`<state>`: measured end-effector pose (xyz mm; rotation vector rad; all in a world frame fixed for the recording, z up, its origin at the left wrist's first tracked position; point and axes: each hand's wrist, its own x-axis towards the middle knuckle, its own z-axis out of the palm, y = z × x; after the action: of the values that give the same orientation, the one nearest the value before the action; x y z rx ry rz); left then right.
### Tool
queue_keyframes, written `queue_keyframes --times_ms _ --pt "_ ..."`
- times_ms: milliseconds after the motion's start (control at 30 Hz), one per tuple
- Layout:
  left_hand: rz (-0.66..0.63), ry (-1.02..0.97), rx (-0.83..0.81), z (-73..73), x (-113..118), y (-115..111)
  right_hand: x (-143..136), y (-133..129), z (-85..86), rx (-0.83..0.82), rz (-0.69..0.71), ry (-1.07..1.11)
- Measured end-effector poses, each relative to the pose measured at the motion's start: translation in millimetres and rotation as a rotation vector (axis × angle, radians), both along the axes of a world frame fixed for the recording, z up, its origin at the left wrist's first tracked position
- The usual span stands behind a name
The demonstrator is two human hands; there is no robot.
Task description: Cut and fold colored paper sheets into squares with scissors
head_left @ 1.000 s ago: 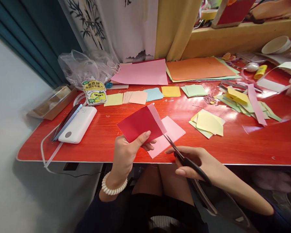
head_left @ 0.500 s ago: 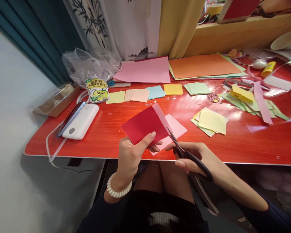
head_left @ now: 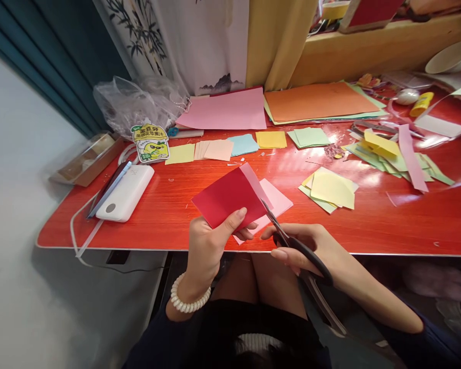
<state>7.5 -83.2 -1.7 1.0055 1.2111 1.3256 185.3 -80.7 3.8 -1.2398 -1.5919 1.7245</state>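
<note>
2 hands over your desk (head_left: 169, 225)'s front edge: your left hand (head_left: 205, 246) pinches red paper (head_left: 228, 197); your right hand (head_left: 326, 246), fingers loosely curled, grips scissors (head_left: 284, 238) meeting its right edge.

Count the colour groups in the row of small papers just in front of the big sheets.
5, left to right: yellow-green paper beside the lemon-printed package, peach papers, blue papers, yellow papers, and pale green papers at the right end. None seems hidden.

Table (head_left: 388, 225): glossy red
Left end: white power bank (head_left: 125, 193)
Back edge: pink sheet (head_left: 226, 110), orange sheet (head_left: 318, 101)
</note>
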Motion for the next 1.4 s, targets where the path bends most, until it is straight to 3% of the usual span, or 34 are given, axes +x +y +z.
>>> queue_keyframes --times_ms 300,867,1400 --pt "-0.001 -0.059 0.027 -5.3 -2 1 -4 -2 -5.8 -0.054 -0.023 -0.005" --pt "-0.139 -0.126 -0.034 -7.2 -1 -1 0 -3 -6.2 -0.054 -0.05 -0.063" --pt "-0.235 -0.206 -0.201 -9.2 12 0 2 -2 -7.8 -0.095 -0.106 -0.026"
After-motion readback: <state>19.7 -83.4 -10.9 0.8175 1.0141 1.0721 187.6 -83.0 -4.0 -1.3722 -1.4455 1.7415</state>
